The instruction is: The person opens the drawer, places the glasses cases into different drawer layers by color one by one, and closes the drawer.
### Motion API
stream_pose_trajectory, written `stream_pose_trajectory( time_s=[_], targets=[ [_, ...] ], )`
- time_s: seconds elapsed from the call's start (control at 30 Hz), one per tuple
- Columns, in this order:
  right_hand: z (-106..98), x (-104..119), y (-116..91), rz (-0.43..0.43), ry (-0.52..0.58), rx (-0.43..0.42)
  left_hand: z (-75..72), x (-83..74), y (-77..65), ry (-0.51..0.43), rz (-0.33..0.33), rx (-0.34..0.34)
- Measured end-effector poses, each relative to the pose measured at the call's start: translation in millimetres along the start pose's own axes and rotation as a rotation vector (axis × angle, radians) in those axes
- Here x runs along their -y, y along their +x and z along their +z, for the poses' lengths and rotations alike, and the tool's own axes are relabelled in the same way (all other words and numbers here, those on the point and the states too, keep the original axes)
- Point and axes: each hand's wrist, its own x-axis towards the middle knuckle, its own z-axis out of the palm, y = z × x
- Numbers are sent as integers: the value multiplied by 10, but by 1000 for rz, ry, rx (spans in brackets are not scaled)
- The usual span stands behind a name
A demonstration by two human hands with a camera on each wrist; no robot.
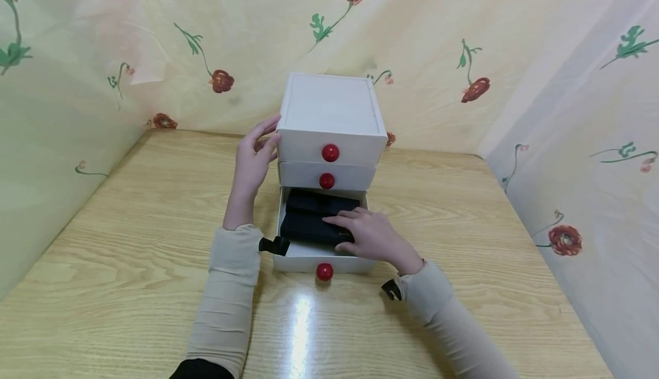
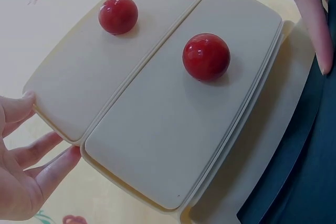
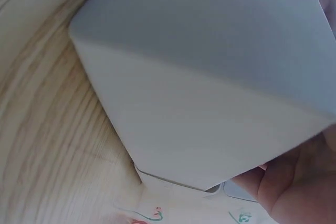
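Observation:
A white drawer cabinet (image 1: 332, 104) with red ball knobs stands on the table. Its bottom drawer (image 1: 298, 263) is pulled out, and inside lies a black wallet (image 1: 309, 226) with a folded flap and small gold-coloured lettering. My left hand (image 1: 252, 162) rests against the cabinet's upper left side, fingers extended along it; the left wrist view shows its thumb at the front edge. My right hand (image 1: 373, 235) reaches over the drawer's right side, its fingers lying on the wallet. In the right wrist view the drawer's outer wall (image 3: 194, 114) hides those fingertips.
The upper drawer (image 2: 152, 40) and middle drawer (image 2: 184, 129) are closed. Wood-grained table (image 1: 128, 242) surrounds the cabinet on both sides and in front. Flower-patterned cloth (image 1: 268, 24) hangs close behind the cabinet and along both sides.

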Motion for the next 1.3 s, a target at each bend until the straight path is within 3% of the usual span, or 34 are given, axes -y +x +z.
stream_pose_trajectory(
  time_s=[0.8,1.3],
  targets=[
    [54,24,88,49,-5,127,1,-2,-3,-6,2,-2],
    [21,42,63,48,38,127,1,4,0,-5,4,-3]
  ],
)
